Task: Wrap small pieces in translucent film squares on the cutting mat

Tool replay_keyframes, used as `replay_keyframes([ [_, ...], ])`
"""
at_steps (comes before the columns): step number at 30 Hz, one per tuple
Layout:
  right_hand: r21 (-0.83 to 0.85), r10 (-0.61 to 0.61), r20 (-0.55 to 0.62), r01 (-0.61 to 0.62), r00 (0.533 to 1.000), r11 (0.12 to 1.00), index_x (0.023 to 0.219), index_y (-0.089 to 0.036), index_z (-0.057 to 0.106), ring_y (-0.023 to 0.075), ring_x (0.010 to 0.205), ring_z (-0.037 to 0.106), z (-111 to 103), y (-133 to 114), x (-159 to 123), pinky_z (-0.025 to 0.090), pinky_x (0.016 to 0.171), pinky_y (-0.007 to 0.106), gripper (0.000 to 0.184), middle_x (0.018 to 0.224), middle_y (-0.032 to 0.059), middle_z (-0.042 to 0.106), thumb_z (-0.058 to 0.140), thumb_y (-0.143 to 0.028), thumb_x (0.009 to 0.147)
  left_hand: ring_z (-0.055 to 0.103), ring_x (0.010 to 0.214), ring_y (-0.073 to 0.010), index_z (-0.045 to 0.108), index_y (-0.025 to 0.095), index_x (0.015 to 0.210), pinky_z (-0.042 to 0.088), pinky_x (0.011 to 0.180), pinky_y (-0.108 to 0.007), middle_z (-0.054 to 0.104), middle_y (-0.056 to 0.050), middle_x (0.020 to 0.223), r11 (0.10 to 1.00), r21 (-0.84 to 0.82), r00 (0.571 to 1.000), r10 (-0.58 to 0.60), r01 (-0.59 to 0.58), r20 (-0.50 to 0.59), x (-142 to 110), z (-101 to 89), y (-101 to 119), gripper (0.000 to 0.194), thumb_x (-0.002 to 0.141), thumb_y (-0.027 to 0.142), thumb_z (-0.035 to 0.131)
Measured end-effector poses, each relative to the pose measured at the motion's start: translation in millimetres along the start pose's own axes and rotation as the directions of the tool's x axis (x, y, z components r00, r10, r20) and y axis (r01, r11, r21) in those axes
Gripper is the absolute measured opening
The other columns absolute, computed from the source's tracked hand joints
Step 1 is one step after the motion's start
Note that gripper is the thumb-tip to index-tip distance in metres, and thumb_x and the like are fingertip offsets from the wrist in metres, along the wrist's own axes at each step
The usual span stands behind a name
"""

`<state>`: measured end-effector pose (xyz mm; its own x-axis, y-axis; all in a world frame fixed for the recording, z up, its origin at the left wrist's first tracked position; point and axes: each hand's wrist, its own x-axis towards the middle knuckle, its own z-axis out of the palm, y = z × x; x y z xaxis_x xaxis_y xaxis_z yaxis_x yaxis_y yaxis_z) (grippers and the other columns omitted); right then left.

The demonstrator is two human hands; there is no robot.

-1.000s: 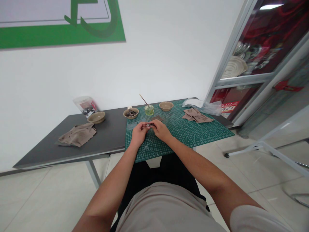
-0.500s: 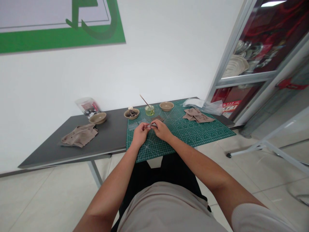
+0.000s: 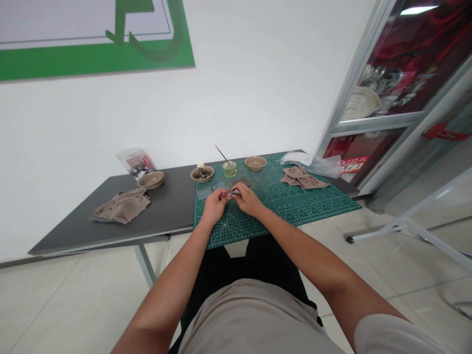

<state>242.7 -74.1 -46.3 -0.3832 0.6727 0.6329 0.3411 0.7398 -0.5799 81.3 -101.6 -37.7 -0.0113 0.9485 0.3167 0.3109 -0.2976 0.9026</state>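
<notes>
My left hand point(image 3: 216, 204) and my right hand point(image 3: 248, 199) meet over the green cutting mat point(image 3: 273, 206), fingertips pinched close together. Between them is a small greyish piece point(image 3: 233, 192), mostly covered by the fingers and too small to name. Both hands are closed on it. Just beyond the left fingers a flat, clear-looking grey sheet point(image 3: 204, 192) lies on the mat. A brown flat square point(image 3: 243, 182) lies behind the right hand. Farther back stands a clear jar point(image 3: 229, 170) of yellowish-green liquid with a thin brush point(image 3: 221, 153) leaning in it.
Near the wall are a bowl of dark pieces point(image 3: 202, 174) and a tan bowl point(image 3: 255, 162). On the right lie a brown cloth point(image 3: 303, 178) and a plastic bag point(image 3: 324, 164). Another cloth point(image 3: 123, 206), a bowl point(image 3: 151, 180) and a clear tub point(image 3: 133, 163) occupy the left side.
The whole view has shifted very slightly. Both hands stay together at the same spot on the mat, and the fingers hardly differ.
</notes>
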Motion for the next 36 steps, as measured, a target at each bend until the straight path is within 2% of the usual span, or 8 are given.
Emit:
replay_keyframes([
  [9, -0.008, 0.008, -0.037, -0.008, 0.999, 1.000, 0.091, -0.020, 0.056, 0.0180, 0.085, 0.058, -3.5, -6.0, -1.7, 0.046, 0.078, 0.031, 0.009, 0.090, 0.0045, 0.061, 0.053, -0.016, 0.084, 0.057, 0.067, -0.0150, 0.066, 0.020, 0.081, 0.043, 0.069, -0.028, 0.064, 0.002, 0.071, 0.999, -0.025, 0.999, -0.022, 0.022, -0.023, -1.9, 2.0, 1.9, 0.009, 0.072, 0.021, 0.065],
  [17, -0.008, 0.010, -0.103, -0.011, 0.995, 1.000, 0.090, -0.020, 0.055, 0.0181, 0.086, 0.058, -3.0, -7.3, -1.1, 0.047, 0.080, 0.031, 0.006, 0.091, 0.0051, 0.061, 0.050, -0.017, 0.087, 0.053, 0.060, -0.0130, 0.068, 0.020, 0.081, 0.041, 0.062, -0.026, 0.062, 0.003, 0.067, 1.000, -0.001, 0.999, -0.005, 0.005, -0.032, -2.8, 1.2, 2.5, 0.010, 0.071, 0.023, 0.066],
  [22, 0.001, -0.023, -0.064, 0.023, 0.998, 1.000, 0.094, -0.020, 0.055, 0.0183, 0.087, 0.058, -1.9, -6.5, -0.8, 0.047, 0.080, 0.032, 0.008, 0.093, 0.0058, 0.061, 0.049, -0.018, 0.089, 0.054, 0.062, -0.0142, 0.068, 0.020, 0.079, 0.042, 0.062, -0.026, 0.062, 0.003, 0.066, 1.000, 0.016, 0.999, 0.008, -0.007, -0.039, -3.4, 1.3, 7.0, 0.009, 0.071, 0.022, 0.067],
  [29, 0.020, -0.001, -0.053, 0.002, 0.999, 1.000, 0.090, -0.020, 0.056, 0.0180, 0.085, 0.058, -2.5, -5.1, -1.1, 0.046, 0.079, 0.031, 0.006, 0.089, 0.0045, 0.061, 0.053, -0.017, 0.086, 0.053, 0.063, -0.0138, 0.067, 0.019, 0.078, 0.040, 0.064, -0.026, 0.062, 0.003, 0.067, 1.000, 0.001, 1.000, -0.023, 0.023, 0.009, -2.4, 0.8, 3.8, 0.008, 0.070, 0.022, 0.066],
  [36, -0.015, -0.046, -0.121, 0.044, 0.992, 0.999, 0.085, -0.020, 0.054, 0.0178, 0.079, 0.057, -2.3, -7.6, -3.9, 0.046, 0.075, 0.031, 0.007, 0.084, 0.0040, 0.059, 0.052, -0.014, 0.086, 0.048, 0.059, -0.0120, 0.066, 0.018, 0.084, 0.036, 0.059, -0.025, 0.058, 0.004, 0.065, 0.999, 0.019, 0.999, -0.034, 0.033, 0.031, -2.1, 1.6, -0.4, 0.013, 0.073, 0.024, 0.063],
])
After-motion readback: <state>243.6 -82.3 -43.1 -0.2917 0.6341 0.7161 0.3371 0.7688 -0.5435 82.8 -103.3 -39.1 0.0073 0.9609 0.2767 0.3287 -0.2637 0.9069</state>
